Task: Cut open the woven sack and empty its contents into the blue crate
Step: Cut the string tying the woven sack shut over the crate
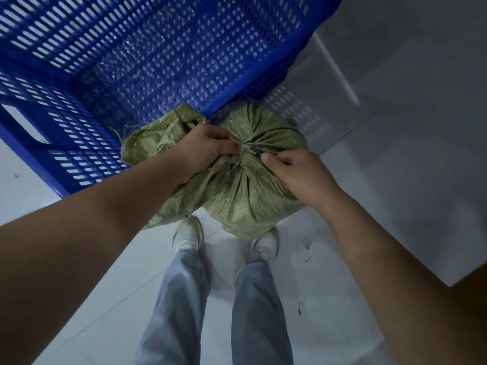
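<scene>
Right hand (295, 172) pinches a small dark blade (255, 150) against the twine knot (241, 151); left hand (208, 146) grips the gathered neck of the green woven sack (245, 196), tied shut. Just beyond both grips, the blue crate (147, 61) rim touches the sack; bare floor (395, 127) lies open rightward.

Place: looked like a storeroom or produce-handling back room, not a home.
Floor: large glossy pale grey floor tiles (342, 299), with small dark scraps lying on them.
Container: a big blue perforated plastic crate (147, 61) stood on the floor.
Goods: a bulging green woven plastic sack (245, 196), tied with twine, stood beside it.
</scene>
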### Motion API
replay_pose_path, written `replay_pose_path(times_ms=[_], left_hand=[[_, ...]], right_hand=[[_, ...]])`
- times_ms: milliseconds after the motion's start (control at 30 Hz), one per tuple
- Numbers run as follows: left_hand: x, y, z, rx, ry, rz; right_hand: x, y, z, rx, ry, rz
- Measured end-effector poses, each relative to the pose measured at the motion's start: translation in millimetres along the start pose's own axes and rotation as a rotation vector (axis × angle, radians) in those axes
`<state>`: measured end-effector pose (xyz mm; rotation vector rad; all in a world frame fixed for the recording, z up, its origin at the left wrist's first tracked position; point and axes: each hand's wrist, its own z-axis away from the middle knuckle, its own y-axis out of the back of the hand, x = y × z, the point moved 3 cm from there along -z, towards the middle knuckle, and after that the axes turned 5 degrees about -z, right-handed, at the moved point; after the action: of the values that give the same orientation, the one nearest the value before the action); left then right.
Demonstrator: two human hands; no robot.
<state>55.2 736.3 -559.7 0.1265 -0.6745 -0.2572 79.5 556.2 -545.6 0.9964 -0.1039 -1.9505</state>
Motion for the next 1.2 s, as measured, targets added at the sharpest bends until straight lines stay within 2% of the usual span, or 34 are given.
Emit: replay_pose_path(times_ms=[233,800,1067,1200], left_hand=[[1,-5,1,0.002,-0.012,0.036],[-5,-5,-4,0.013,-0.042,0.033],[-3,-2,-4,-0.116,-0.073,0.004],[-3,-1,0,-0.19,-0.035,0.08]], right_hand=[[1,-3,2,0.021,-0.073,0.005],[0,-4,3,0.007,-0.017,0.053],[5,-2,0,-0.098,-0.064,-0.007],[1,-2,-4,-0.191,-0.115,-0.094]])
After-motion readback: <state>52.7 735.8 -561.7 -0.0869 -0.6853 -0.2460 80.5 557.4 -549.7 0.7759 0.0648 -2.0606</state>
